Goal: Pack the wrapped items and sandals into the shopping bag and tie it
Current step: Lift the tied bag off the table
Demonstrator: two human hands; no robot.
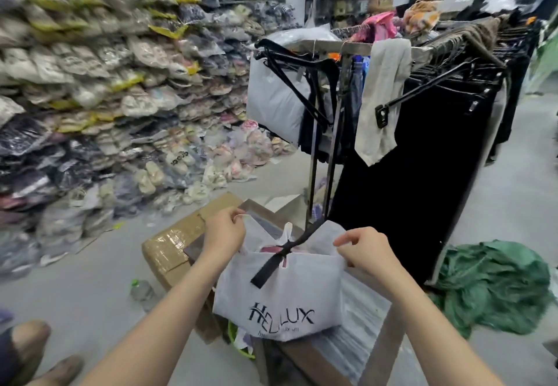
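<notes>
Bag (280,295): beside box (169,246), filled, mouth untied | my left hand (223,231): pinching its handle | my right hand (367,249): pinching its top edge | packing looks done; tying left.

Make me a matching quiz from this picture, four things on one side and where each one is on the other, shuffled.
1 shopping bag
2 green cloth
3 cardboard box
4 plastic bottle

A heaped on the floor, far right
B on the floor beside the box
C held by left hand and right hand
D taped, just left of the bag

Pairs: 1-C, 2-A, 3-D, 4-B
</notes>
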